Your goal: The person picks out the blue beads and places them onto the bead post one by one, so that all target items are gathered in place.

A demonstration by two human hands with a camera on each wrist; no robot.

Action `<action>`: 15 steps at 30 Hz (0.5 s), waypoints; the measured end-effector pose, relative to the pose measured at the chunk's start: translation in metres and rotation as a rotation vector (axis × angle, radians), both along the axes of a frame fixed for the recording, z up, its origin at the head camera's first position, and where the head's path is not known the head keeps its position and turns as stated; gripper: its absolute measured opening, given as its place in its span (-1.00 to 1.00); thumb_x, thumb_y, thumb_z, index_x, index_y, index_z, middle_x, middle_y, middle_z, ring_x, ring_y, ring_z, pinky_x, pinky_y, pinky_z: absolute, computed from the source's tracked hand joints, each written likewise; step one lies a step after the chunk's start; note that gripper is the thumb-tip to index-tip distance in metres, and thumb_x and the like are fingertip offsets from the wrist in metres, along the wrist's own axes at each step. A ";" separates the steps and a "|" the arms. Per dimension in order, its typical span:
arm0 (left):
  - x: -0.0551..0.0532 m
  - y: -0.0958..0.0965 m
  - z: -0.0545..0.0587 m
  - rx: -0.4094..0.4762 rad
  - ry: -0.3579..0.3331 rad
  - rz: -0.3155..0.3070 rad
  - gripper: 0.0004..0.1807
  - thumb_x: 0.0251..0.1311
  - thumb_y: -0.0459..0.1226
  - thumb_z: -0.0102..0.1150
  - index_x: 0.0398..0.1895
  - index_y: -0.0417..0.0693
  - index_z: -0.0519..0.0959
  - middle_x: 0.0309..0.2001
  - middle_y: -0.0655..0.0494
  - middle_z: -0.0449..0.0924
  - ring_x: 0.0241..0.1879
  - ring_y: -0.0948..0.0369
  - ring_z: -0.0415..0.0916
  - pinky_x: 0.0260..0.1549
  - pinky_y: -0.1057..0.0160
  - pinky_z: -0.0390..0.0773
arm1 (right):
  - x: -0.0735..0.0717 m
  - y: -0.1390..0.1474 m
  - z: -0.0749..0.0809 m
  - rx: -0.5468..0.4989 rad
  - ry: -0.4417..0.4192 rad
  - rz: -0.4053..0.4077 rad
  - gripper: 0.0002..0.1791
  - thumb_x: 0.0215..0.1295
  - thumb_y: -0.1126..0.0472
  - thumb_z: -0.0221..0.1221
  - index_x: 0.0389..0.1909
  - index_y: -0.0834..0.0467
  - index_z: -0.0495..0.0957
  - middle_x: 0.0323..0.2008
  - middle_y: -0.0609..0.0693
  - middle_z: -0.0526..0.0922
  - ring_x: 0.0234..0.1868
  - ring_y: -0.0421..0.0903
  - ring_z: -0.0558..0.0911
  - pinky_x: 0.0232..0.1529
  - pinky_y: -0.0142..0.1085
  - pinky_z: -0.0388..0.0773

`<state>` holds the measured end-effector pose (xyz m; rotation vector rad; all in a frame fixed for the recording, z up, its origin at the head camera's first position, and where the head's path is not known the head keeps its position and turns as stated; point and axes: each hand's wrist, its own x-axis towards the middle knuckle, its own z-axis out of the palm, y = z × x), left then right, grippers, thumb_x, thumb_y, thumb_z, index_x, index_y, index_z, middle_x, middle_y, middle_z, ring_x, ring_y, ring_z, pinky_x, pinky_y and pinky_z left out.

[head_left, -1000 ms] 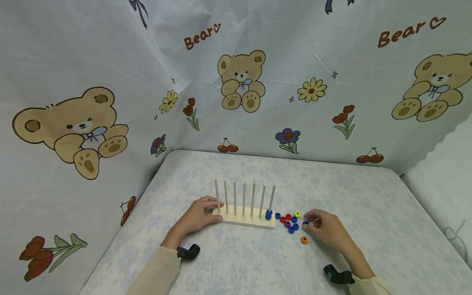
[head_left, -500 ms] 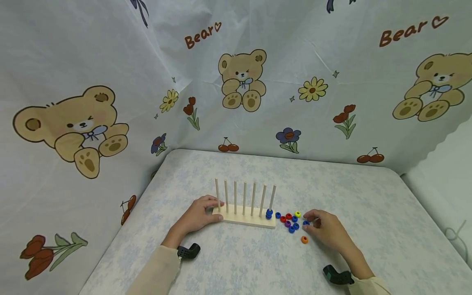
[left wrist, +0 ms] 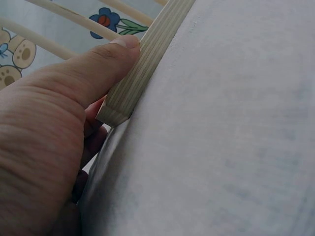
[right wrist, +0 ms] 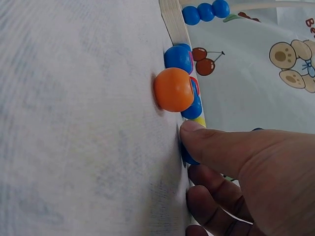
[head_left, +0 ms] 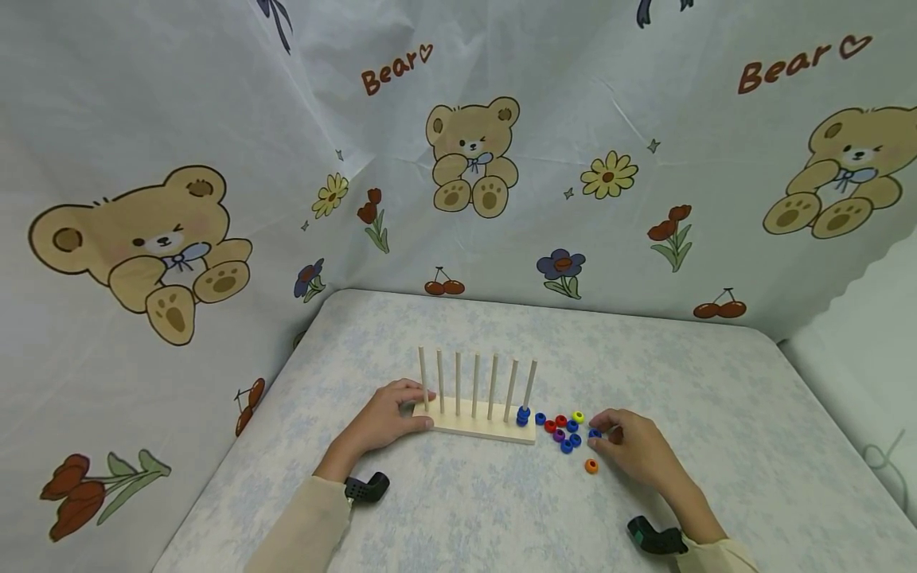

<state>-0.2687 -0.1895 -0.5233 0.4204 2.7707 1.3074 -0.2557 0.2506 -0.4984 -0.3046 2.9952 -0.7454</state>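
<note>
A pale wooden peg board with a row of upright pegs lies on the table. My left hand grips its left end, the thumb along the front edge and the fingers behind, mostly hidden. Blue beads are stacked on the rightmost peg; the right wrist view shows three. To the right of the board, my right hand pinches a blue bead at table level. The thumb covers much of this bead in the right wrist view.
Loose beads lie between the board and my right hand: several blue, red ones, a purple one and a yellow one. An orange bead sits nearer the front. A bear-print cloth hangs behind the table.
</note>
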 end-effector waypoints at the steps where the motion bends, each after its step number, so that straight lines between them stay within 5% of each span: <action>1: 0.000 0.000 0.000 0.000 0.000 0.001 -0.53 0.00 0.16 0.48 0.04 0.51 0.65 0.11 0.40 0.54 0.25 0.14 0.44 0.27 -0.17 0.40 | 0.000 0.000 0.000 0.001 0.002 -0.001 -0.76 0.18 0.15 0.43 -0.14 0.06 0.69 -0.29 -0.12 0.68 -0.33 -0.21 0.53 -0.33 -0.35 0.49; 15: 0.000 0.000 0.000 -0.007 -0.006 0.004 -0.52 -0.01 0.17 0.48 0.04 0.53 0.65 0.12 0.40 0.53 0.26 0.13 0.44 0.26 -0.17 0.40 | 0.000 0.001 -0.001 -0.005 0.014 0.011 -0.78 0.19 0.14 0.42 -0.16 0.07 0.69 -0.34 -0.12 0.65 -0.36 -0.21 0.51 -0.35 -0.35 0.47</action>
